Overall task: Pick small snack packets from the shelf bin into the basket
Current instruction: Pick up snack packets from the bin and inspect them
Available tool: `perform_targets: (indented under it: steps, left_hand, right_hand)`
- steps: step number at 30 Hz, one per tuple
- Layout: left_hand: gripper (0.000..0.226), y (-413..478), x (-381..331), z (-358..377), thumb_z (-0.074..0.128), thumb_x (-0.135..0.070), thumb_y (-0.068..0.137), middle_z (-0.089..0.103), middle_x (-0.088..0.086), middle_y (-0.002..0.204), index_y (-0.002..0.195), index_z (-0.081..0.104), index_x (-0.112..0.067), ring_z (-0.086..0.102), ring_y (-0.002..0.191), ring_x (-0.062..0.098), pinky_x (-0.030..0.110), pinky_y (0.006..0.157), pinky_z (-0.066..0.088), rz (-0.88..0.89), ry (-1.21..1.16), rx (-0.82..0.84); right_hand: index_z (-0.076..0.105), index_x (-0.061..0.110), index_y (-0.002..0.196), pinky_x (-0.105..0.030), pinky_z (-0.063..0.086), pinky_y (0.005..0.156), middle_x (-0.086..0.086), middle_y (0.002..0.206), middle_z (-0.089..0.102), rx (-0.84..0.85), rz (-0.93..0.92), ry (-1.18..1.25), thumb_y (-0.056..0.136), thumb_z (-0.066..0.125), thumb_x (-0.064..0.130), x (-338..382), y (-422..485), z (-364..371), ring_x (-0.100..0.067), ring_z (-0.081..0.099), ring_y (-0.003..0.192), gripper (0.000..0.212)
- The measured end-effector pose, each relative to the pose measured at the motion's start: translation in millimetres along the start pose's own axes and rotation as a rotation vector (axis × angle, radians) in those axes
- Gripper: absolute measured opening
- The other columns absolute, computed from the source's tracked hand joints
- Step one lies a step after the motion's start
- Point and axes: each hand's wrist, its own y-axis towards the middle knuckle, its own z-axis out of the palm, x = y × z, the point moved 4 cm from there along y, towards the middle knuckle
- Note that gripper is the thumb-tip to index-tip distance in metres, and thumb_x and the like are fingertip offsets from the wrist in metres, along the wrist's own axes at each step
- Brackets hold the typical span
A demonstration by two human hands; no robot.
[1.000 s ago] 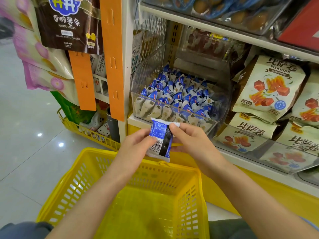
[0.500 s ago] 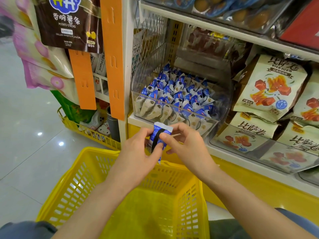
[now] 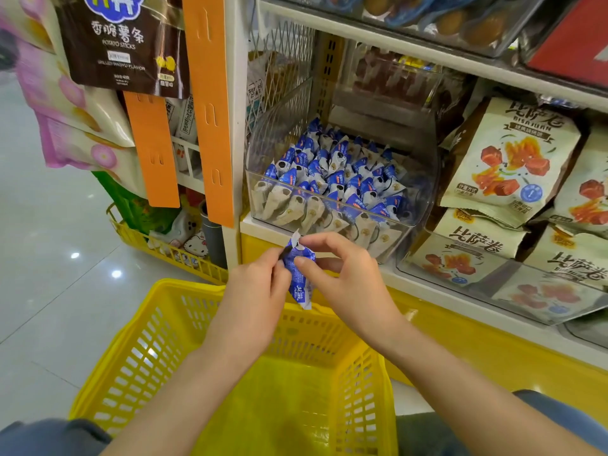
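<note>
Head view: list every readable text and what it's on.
"香脆薯条": dark brown hanging snack bag, top left.
"POTATO STICKS": same bag, beneath.
"GRILLED WAGYU FLAVOR": same bag, faint.
"BISAJUAN": cream pouch with red cubes, right shelf.
"比萨卷": cream pouch just below it.
Too small or blurred: print on the held small blue and white packet, on the packets in the clear plastic bin, and other small print.

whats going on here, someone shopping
A person at a shop shelf pinches one small blue-and-white snack packet between the left hand and right hand. It hangs just above the far rim of the yellow basket, not yet dropped in. The clear shelf bin behind holds many more packets.
</note>
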Motion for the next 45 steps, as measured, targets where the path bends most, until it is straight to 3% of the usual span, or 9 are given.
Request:
perform_targets:
  steps: [6,15,18,24,27,30,35,40,45]
  left_hand:
    - [0.025,5,0,-2,0.042,-0.011,0.096,0.067,-0.003,0.075,0.103,0.065,-0.017,0.066,0.069,0.01,0.025,0.062,0.052,-0.097,-0.186,0.013]
    - [0.029,5,8,6,0.041,-0.006,0.096,0.069,0.004,0.1,0.119,0.059,-0.011,0.067,0.083,0.008,0.024,0.073,0.057,-0.293,-0.498,0.104]
    - [0.034,5,8,8,0.044,0.001,0.093,0.068,0.003,0.106,0.121,0.057,-0.014,0.068,0.085,0.007,0.022,0.072,0.056,-0.278,-0.505,0.127]
    - [0.039,7,8,8,0.04,0.005,0.093,0.068,-0.005,0.101,0.117,0.057,-0.021,0.068,0.083,0.004,0.023,0.074,0.056,-0.225,-0.488,0.147]
    - [0.028,10,9,7,0.039,-0.005,0.096,0.072,-0.001,0.089,0.102,0.062,-0.019,0.068,0.076,0.007,0.021,0.064,0.055,-0.331,-0.634,0.13]
    - [0.035,11,2,8,0.041,-0.041,0.088,0.074,0.003,0.092,0.103,0.062,-0.018,0.07,0.081,0.014,0.025,0.063,0.057,-0.458,-0.941,0.221]
    - [0.049,5,-6,8,0.061,-0.038,0.076,0.069,-0.001,0.111,0.122,0.056,-0.022,0.066,0.102,0.014,0.04,0.091,0.052,-0.38,-0.838,0.336]
    - [0.021,15,3,-1,0.056,-0.025,0.09,0.072,0.0,0.102,0.11,0.06,-0.026,0.068,0.096,0.017,0.04,0.089,0.052,-0.406,-0.802,0.21]
    - [0.013,25,13,-9,0.053,-0.016,0.092,0.071,-0.005,0.091,0.094,0.058,-0.028,0.07,0.084,0.011,0.03,0.073,0.057,-0.463,-0.837,0.085]
  right_hand:
    - [0.062,0.028,0.099,-0.02,0.056,0.074,0.016,0.097,0.066,-0.001,-0.004,0.034,0.086,0.064,0.017,3,3,-3,-0.002,0.066,0.084,0.017]
    - [0.051,0.029,0.122,-0.019,0.054,0.079,0.019,0.113,0.057,0.121,0.011,-0.021,0.08,0.07,0.015,1,0,5,-0.004,0.06,0.1,0.049]
    - [0.048,0.023,0.129,-0.013,0.052,0.077,0.018,0.111,0.056,0.095,0.019,-0.017,0.082,0.067,0.013,-1,1,3,-0.003,0.06,0.101,0.052]
    - [0.049,0.02,0.128,-0.022,0.054,0.083,0.009,0.12,0.058,0.103,0.007,-0.031,0.082,0.066,0.009,-1,1,4,-0.004,0.058,0.105,0.05]
    - [0.051,0.029,0.126,-0.034,0.051,0.093,0.006,0.127,0.056,0.146,0.027,-0.021,0.086,0.063,0.018,1,4,4,-0.005,0.056,0.11,0.043]
    - [0.056,0.033,0.119,-0.035,0.049,0.095,0.007,0.125,0.058,0.106,0.028,0.023,0.088,0.061,0.018,4,7,-2,-0.007,0.057,0.109,0.034]
    - [0.057,0.028,0.112,-0.035,0.054,0.084,0.012,0.114,0.061,-0.001,0.036,-0.031,0.078,0.071,0.013,7,5,-2,-0.004,0.059,0.098,0.04]
    - [0.054,0.019,0.121,-0.021,0.05,0.09,0.006,0.119,0.061,0.219,0.018,0.103,0.084,0.063,0.002,19,13,-16,-0.008,0.061,0.106,0.042]
    - [0.061,0.025,0.099,-0.016,0.052,0.082,0.009,0.097,0.066,-0.186,-0.105,-0.228,0.092,0.05,0.004,30,56,-58,-0.004,0.064,0.089,0.025]
